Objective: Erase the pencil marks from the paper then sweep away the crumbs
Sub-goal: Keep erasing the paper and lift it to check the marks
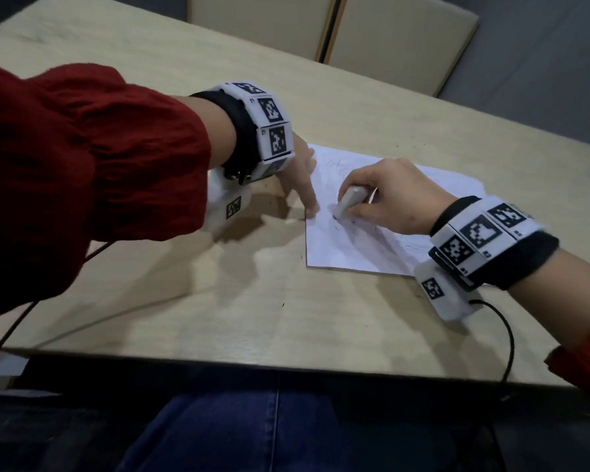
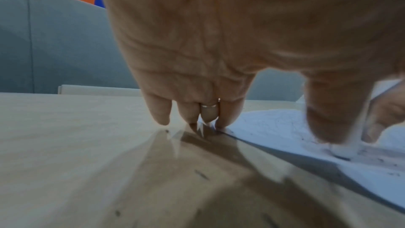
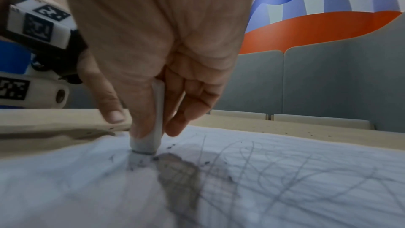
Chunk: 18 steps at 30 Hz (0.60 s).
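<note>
Two hands are down on the paper (image 1: pixel 361 247), which lies flat on the wooden table (image 1: pixel 218 301), toward its right half. The right hand (image 1: pixel 394 195) grasps a white eraser (image 1: pixel 348 201) between thumb and fingers, its lower end pressed against the sheet near the left edge, among grey pencil marks (image 3: pixel 274 171) and dark crumbs (image 3: pixel 171 146). The left hand (image 1: pixel 302 172) grasps nothing; its straight fingertips (image 2: pixel 223 124) press down on the paper's left edge, just beside the eraser. More crumbs dot the bare wood on the near side of the sheet.
</note>
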Motion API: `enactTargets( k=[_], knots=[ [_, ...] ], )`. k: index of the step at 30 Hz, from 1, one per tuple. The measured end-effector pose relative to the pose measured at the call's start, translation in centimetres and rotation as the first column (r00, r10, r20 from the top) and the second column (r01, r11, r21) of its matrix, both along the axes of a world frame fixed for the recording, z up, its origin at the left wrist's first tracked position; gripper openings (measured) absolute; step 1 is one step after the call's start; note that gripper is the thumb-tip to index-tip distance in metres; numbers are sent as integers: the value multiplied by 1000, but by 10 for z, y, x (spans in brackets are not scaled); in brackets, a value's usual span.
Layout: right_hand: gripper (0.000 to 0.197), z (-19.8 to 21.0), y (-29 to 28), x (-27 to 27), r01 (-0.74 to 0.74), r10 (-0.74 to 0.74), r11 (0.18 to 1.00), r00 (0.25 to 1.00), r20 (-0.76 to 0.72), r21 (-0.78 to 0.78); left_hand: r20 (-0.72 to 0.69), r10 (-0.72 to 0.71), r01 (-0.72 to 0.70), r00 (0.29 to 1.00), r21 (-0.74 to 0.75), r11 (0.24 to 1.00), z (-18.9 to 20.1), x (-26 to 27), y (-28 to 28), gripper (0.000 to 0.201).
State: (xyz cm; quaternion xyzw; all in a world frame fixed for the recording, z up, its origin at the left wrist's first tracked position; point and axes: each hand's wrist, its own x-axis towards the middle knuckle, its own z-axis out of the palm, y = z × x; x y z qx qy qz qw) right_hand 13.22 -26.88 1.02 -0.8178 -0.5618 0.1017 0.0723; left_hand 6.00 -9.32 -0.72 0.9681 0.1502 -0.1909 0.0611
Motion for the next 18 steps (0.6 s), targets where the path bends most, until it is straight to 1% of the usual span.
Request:
enactTargets(
  k=[2, 3, 4, 7, 8, 9, 11, 12, 13, 15, 16, 18],
  knots=[
    [13, 7, 3, 7, 12, -11, 999, 1000, 29, -45, 30, 9, -9, 1000, 5, 1000, -2, 8, 7, 56],
    [14, 10, 7, 11, 27, -25, 999, 999, 47, -43, 43, -11, 11, 999, 10, 1000, -4, 10, 8, 44],
    [14, 12, 12, 17, 45, -43, 999, 997, 61, -29, 50, -27, 27, 998, 7, 1000, -6, 13, 8, 40],
    [14, 11, 33, 30, 77, -80, 997, 993, 85, 31, 99, -14, 15, 995, -7, 1000, -7, 15, 6, 35],
    [13, 8, 40, 32, 79, -84, 996, 992, 94, 50, 89, -7, 7, 996, 5, 1000, -4, 15, 4, 35],
    [13, 5, 47, 35, 80, -87, 994, 991, 102, 71, 79, -12, 12, 997, 12, 1000, -2, 15, 4, 46],
    [14, -1, 62, 39, 84, -96, 991, 989, 109, 108, 27, -25, 24, 999, 22, 999, -2, 15, 5, 76],
    [14, -3, 68, 41, 92, -105, 988, 989, 104, 120, 3, -30, 30, 1000, 20, 999, -1, 14, 5, 83],
    [15, -5, 74, 42, 102, -114, 987, 989, 96, 124, 5, -38, 38, 999, 5, 999, -1, 13, 4, 81],
    [15, -8, 82, 44, 115, -124, 986, 990, 74, 120, 23, -43, 43, 999, -2, 999, -1, 14, 2, 55],
    [15, -8, 85, 45, 115, -124, 986, 990, 65, 117, 35, -49, 49, 998, -3, 999, 0, 14, 1, 51],
    [14, -9, 86, 45, 111, -118, 989, 991, 63, 102, 61, -58, 59, 996, -10, 998, -1, 12, 0, 49]
  ],
)
